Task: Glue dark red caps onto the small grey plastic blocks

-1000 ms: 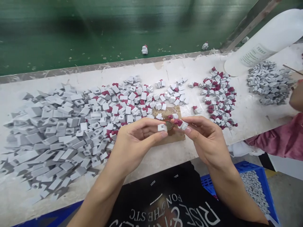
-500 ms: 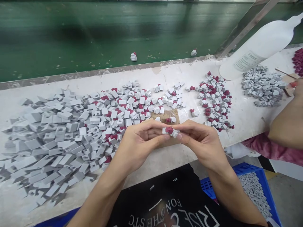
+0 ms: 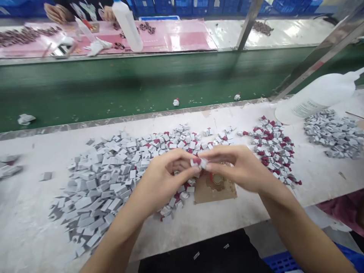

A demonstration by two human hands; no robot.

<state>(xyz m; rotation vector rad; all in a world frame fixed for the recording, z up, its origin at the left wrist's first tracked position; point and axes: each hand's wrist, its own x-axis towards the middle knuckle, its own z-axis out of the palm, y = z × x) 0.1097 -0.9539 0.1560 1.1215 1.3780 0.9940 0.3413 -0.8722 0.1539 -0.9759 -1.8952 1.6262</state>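
Observation:
Between my two hands is a small grey-and-dark-red plastic piece, slightly blurred. My left hand pinches its left side between thumb and fingers. On the other side, the thumb and fingertips of my right hand close on the piece's right end. Below my hands lies a brown cardboard piece with a wet-looking stain and a round mark. A wide heap of grey plastic blocks, mixed with grey-and-red pieces, spreads left of and behind my left hand. To the right of my right hand is a pile of grey-and-red pieces.
A large white bottle leans at the right beside a pile of small grey parts. Beyond the table edge runs a green belt with a few pieces on it. Across it, another person's hands are at a pink-covered bench.
The head view has lifted and shifted, bringing the far bench and another person's hands into sight. Both my hands still hold the piece, and more of the cardboard shows.

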